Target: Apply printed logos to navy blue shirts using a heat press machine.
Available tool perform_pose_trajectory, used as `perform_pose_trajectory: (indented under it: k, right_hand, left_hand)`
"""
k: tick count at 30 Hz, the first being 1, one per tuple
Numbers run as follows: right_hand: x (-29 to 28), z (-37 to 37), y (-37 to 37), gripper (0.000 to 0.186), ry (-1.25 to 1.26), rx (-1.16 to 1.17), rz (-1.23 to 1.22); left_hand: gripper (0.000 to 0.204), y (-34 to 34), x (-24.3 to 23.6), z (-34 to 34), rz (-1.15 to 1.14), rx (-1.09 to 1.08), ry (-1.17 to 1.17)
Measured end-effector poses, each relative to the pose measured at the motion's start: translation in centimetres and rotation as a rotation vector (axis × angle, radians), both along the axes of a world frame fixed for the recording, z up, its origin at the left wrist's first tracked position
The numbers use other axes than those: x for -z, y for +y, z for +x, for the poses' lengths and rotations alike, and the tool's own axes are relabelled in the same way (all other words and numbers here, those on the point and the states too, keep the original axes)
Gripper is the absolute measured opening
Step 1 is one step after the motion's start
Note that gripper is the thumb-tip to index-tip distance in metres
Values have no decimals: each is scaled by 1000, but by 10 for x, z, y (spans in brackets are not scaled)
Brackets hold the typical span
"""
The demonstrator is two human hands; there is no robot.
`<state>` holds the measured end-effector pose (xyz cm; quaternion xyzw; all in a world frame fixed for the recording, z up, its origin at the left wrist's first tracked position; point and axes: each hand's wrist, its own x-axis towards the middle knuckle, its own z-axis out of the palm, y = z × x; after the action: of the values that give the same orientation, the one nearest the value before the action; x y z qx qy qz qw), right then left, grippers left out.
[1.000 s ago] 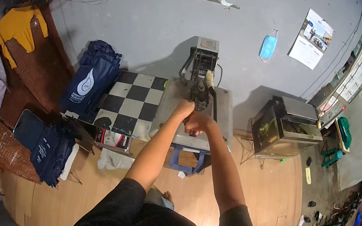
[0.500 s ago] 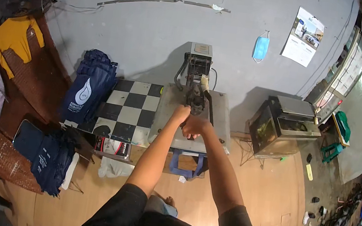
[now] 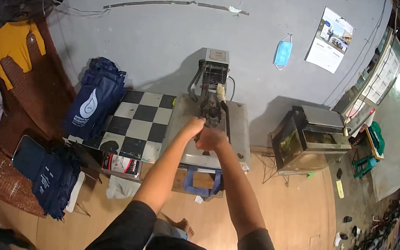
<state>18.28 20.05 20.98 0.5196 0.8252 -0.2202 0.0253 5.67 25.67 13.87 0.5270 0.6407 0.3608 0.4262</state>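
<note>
A heat press (image 3: pixel 216 66) with a grey flat plate (image 3: pixel 178 132) stands against the wall in front of me. Both my arms stretch out to its dark lever mechanism. My left hand (image 3: pixel 193 126) is closed at the front end of the lever, and my right hand (image 3: pixel 211 139) is wrapped round it just beside, almost touching the left. The grip itself is mostly hidden by my fingers. Below the plate's front edge hang the blue handles of a fabric bag (image 3: pixel 188 180); the rest of the bag is out of sight under the press.
Left of the press is a black-and-white checkered tabletop (image 3: pixel 143 112) with stacked navy printed bags (image 3: pixel 93 94). More navy bags (image 3: pixel 51 181) lie at the lower left. A glass tank (image 3: pixel 310 140) on a thin metal stand is at the right. A fan (image 3: pixel 28 1) is at the upper left.
The view has shifted slightly, so the scene sits a little further left. Both hands stay closed on the lever. My bare foot shows more below.
</note>
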Motion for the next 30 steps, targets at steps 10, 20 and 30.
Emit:
perform_pose_trajectory:
  k: [10,20,30]
  right_hand:
    - [19,-2,24,34,9,-65,-25]
    - [11,4,24,17,85,-81,-117]
    - [28,10,38,22,80,-84,-207]
  left_hand:
    - [36,-1,-9,-9,-101,130,-95]
    - [60,0,-18,-2,-145,77,169]
    - [70,-12,-35,9,-310,81,129]
